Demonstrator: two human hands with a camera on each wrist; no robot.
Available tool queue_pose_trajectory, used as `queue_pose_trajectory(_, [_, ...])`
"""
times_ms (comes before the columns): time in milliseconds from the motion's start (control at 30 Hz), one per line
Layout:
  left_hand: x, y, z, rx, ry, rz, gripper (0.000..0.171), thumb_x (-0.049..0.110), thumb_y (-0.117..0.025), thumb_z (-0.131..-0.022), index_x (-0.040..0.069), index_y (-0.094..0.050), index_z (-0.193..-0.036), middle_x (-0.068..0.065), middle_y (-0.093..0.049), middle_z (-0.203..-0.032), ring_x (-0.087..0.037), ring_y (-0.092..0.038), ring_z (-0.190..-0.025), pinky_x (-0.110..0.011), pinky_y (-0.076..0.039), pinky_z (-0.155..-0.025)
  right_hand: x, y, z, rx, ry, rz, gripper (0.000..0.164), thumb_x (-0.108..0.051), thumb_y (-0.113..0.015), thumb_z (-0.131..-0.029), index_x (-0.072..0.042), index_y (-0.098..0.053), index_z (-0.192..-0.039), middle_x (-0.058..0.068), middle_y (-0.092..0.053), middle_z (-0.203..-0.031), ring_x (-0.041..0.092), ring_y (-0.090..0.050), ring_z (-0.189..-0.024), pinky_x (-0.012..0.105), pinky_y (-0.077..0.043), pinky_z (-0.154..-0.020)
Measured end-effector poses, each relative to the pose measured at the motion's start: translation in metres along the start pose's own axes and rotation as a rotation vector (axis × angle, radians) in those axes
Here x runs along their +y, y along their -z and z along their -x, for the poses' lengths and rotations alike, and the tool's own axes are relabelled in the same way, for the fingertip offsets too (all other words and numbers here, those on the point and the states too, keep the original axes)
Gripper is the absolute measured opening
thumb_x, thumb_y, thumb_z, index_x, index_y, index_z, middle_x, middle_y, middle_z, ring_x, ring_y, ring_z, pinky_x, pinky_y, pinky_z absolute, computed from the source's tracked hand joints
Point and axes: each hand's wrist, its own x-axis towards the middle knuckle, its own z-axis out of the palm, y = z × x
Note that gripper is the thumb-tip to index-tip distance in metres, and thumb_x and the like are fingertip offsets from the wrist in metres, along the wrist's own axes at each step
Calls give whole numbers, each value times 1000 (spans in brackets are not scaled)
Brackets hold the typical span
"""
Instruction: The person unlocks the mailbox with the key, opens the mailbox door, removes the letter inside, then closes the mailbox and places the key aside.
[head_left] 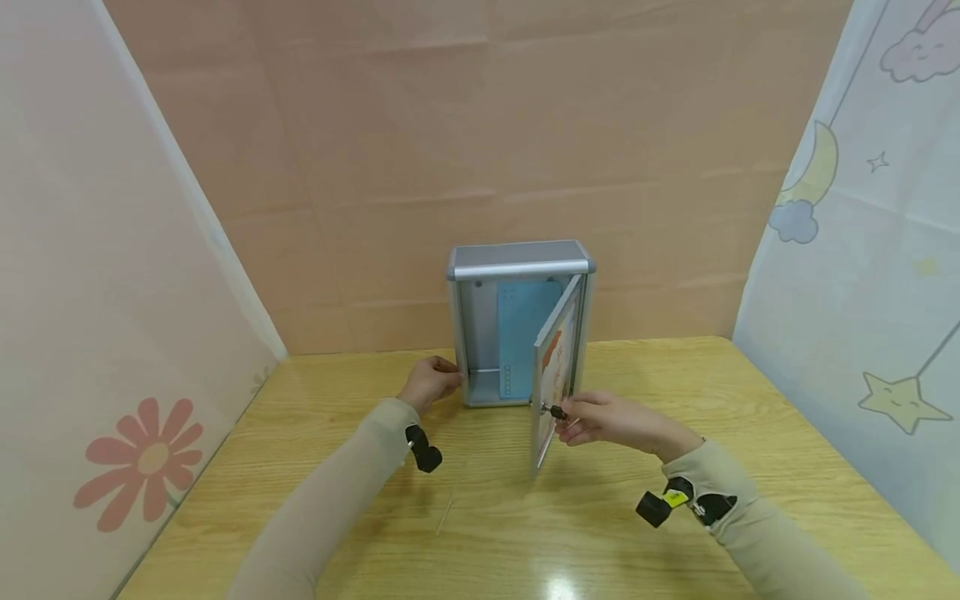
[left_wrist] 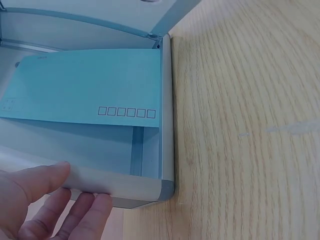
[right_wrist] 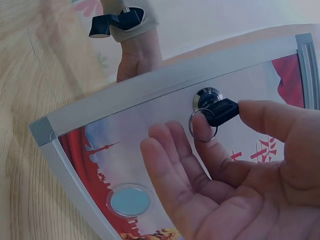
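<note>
Two bare hands, the left hand (head_left: pixel 432 382) and the right hand (head_left: pixel 607 423), are at an upright grey box with a silver metal frame (head_left: pixel 522 269), which stands on a yellow wood-grain table (head_left: pixel 225 467). Its silver-framed door with a printed front (head_left: pixel 557 383) is swung open on the right, the free edge toward the person.

A long light-blue envelope (head_left: pixel 525 342) stands inside against the back wall; the left wrist view makes plain that the marks near one end are a row of six outlined squares. That view also settles the left hand's hold, which the head view leaves unclear: the thumb lies on the front edge of the box's left side and the bent fingers lie along the outside, gripping the wall between them.

From the right wrist, the thumb and forefinger pinch a black-headed key (right_wrist: pixel 222 112) at a round chrome lock (right_wrist: pixel 207 95), a thin metal ring (right_wrist: pixel 190 125) hanging at the forefinger; the other fingers extend loosely. The head view reduces this to a small dark shape near the door's free edge. Only the right wrist view shows the door's oval window (right_wrist: pixel 130 202), pale blue within. Only the head view shows the whole pink flower (head_left: pixel 153 458) at left.
</note>
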Motion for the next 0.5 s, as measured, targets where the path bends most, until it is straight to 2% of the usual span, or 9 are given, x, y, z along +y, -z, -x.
queue_pose_trajectory(100, [-1,0,-1,-6,-2,10,22,2,-64,-91,-8,-57,-110,-19,-61,-106,-33,-62,-103,-45,-51,-97,3,3,4,-6,9,-21,55,-24,-42,-105,22,-34,-133,25,-58,-118,24,-63,-104,34,-54,-93])
queue_pose_trajectory(233, [-2,0,-2,-3,-1,9,22,2,-64,-91,-8,-56,-109,-18,-62,-106,-30,-63,-101,-45,-50,-98,4,2,7,-12,18,-42,55,-24,-41,-105,23,-33,-132,28,-57,-119,23,-64,-103,33,-54,-93])
queue_pose_trajectory(300, [-2,0,-3,3,-1,2,22,2,-64,-91,-7,-57,-109,-17,-62,-105,-30,-63,-100,-44,-51,-97,6,-1,6,-16,29,-59,55,-24,-43,-105,24,-33,-130,32,-53,-120,22,-63,-102,35,-53,-95])
queue_pose_trajectory(367, [-2,0,-2,8,-1,-5,21,2,-64,-91,-7,-57,-109,-17,-62,-105,-31,-63,-101,-43,-52,-95,8,-5,4,-19,48,-58,54,-23,-47,-103,23,-34,-129,30,-54,-119,19,-63,-102,34,-53,-96])
queue_pose_trajectory(500, [-1,0,-2,10,7,-8,21,2,-64,-91,-6,-58,-109,-17,-62,-105,-33,-63,-103,-40,-54,-93,13,-16,-2,14,78,-28,47,-18,-59,-98,18,-40,-121,16,-55,-110,15,-62,-101,34,-54,-94])
